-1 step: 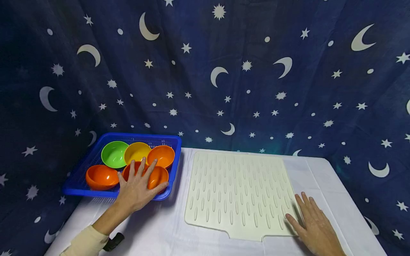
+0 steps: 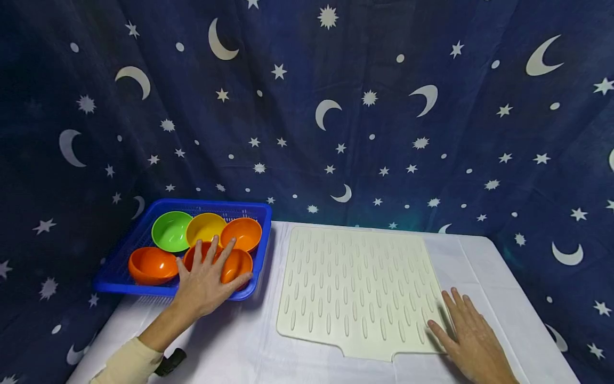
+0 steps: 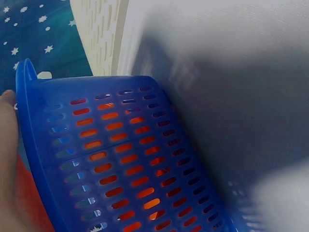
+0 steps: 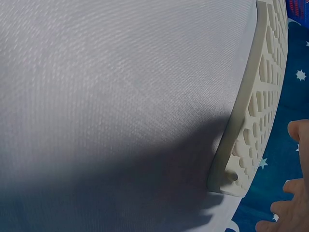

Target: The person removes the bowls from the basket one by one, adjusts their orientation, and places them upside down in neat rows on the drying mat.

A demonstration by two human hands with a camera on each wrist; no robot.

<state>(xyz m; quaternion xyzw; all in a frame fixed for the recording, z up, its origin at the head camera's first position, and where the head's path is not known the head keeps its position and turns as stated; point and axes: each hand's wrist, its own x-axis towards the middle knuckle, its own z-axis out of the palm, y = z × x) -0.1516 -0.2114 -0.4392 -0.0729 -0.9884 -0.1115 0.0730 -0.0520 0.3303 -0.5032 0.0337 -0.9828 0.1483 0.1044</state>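
My left hand, fingers spread, reaches over the front rim of a blue plastic basket. Beneath its fingers are two orange bowls, a middle one and a front right bowl, both partly hidden; whether the hand touches them I cannot tell. Another orange bowl lies tilted at the basket's front left. Along the back stand a green bowl, a yellow bowl and an orange bowl. My right hand, fingers extended, is by the front right edge of a cream ridged mat, holding nothing.
The mat lies flat on a white-covered table, to the right of the basket. A dark blue curtain with moons and stars hangs behind and at both sides. A small black object shows beside the left sleeve.
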